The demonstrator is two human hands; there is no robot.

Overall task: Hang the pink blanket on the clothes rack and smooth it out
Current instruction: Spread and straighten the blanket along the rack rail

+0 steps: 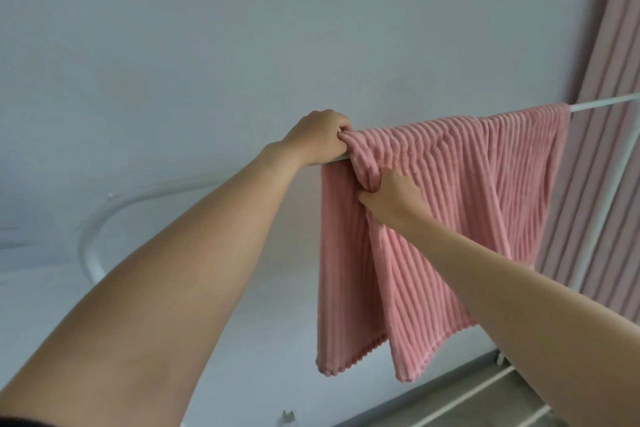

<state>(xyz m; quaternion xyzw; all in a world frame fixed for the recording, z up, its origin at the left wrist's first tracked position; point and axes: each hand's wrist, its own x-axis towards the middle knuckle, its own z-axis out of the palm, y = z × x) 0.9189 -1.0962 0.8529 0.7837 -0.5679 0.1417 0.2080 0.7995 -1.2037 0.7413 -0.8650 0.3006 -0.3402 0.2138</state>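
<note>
1. Pink blanket point(450, 191): ribbed plush, draped over the top rail of the clothes rack point(602, 103). Two layers hang down; the back layer ends lower at the left, and the front layer ends in a corner lower right of it. The cloth is bunched into folds at its left end and spreads flatter toward the right.
2. Left hand point(320, 137): at the blanket's upper left corner, on the rail. Fingers curled shut, pinching the bunched edge of the blanket at the fingertips. A short bare piece of rail shows just below the knuckles.
3. Right hand point(391, 196): below and right of the left hand, on the front layer. Fingers closed around a vertical fold of the blanket, thumb on the left side of the fold.
4. Clothes rack, other parts: white rail runs on bare past the blanket's right edge; white lower bars show at bottom right, beneath the right forearm.
5. Curtain point(609, 149): pink, pleated, behind the rack's right end.
6. Wall point(207, 45): plain pale, behind both hands.
</note>
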